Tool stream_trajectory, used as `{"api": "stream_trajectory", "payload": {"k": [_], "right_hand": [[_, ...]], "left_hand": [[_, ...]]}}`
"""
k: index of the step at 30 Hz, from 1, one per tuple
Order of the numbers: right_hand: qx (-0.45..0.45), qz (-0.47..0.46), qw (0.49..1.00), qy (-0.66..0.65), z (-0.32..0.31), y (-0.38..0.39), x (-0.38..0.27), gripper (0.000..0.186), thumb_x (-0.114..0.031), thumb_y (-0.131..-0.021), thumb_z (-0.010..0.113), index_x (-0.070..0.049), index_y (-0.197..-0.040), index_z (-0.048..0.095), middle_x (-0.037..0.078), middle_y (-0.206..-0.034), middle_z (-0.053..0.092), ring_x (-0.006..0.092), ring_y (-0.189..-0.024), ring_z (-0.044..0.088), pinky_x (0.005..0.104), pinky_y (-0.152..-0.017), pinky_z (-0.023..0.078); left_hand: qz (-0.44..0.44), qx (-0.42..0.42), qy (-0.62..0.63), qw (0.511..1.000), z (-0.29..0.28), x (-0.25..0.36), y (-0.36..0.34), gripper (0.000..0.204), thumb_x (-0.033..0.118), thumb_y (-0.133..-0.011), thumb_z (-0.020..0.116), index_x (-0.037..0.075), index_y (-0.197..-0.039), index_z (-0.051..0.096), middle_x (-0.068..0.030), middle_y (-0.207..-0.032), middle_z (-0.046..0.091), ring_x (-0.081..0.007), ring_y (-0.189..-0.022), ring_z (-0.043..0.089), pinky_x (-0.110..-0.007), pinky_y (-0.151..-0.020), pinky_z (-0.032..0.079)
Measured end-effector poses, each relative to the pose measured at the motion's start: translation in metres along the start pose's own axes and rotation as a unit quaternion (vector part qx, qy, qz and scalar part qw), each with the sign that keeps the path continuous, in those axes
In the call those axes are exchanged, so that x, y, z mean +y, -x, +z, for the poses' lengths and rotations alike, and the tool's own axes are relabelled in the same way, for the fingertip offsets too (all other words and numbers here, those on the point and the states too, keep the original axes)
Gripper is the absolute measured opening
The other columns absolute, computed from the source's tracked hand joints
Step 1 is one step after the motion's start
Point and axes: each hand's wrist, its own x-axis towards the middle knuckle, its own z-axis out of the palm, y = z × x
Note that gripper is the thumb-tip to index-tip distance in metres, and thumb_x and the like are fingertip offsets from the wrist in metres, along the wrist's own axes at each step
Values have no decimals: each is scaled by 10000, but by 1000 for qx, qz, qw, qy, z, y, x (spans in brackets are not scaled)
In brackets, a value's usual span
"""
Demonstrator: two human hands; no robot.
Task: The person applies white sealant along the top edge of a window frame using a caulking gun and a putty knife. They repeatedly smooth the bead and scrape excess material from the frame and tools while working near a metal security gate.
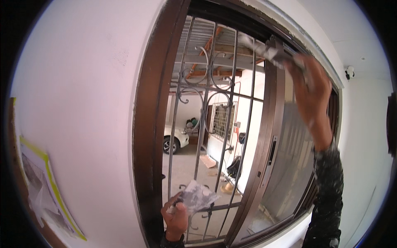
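Note:
My right hand (311, 89) is raised high against the top of a dark brown window frame (149, 124), gripping a flat putty knife (264, 50) whose grey smeared blade points up and left. My left hand (175, 217) is low by the frame's bottom left. It holds a flat scraper plate (197, 196) loaded with grey filler. Behind both hands stands a grey metal window grille (206, 103) with curled scrollwork. The sliding sash (269, 136) is pushed partly open.
White wall (82, 103) fills the left; yellow tape and plastic sheet (45, 190) cover something at lower left. Outside the grille are a white car (175, 138), a concrete yard and a roof. A small camera (350, 72) is mounted on the wall at upper right.

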Motion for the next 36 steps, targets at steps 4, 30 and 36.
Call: {"api": "stream_trajectory", "payload": {"k": [4,30,36], "right_hand": [[56,-20,989,137,49,-101,12,297,-333,-924,702,-59,-1033,661,105,-881,723,216,-775,691,375,-686,526],[-52,-12,992,116,152,-273,-44,274,-246,-889,633,-13,-1030,664,248,-997,698,431,-979,661,512,-853,507],[-38,-4,993,115,154,-285,-39,286,-226,-882,646,41,-984,654,278,-973,687,448,-960,659,515,-841,503]], "left_hand": [[-105,-36,48,993,-19,-5,-5,456,259,-961,675,-110,-1224,622,-160,-972,698,-158,-842,648,-279,-764,515],[-164,-168,134,963,-21,45,-33,599,495,-944,660,-50,-1189,683,-28,-809,683,-94,-730,569,-280,-626,446],[-202,-181,154,950,-24,50,-32,597,495,-946,658,-40,-1212,679,-47,-898,705,-108,-772,595,-280,-684,482]]}}
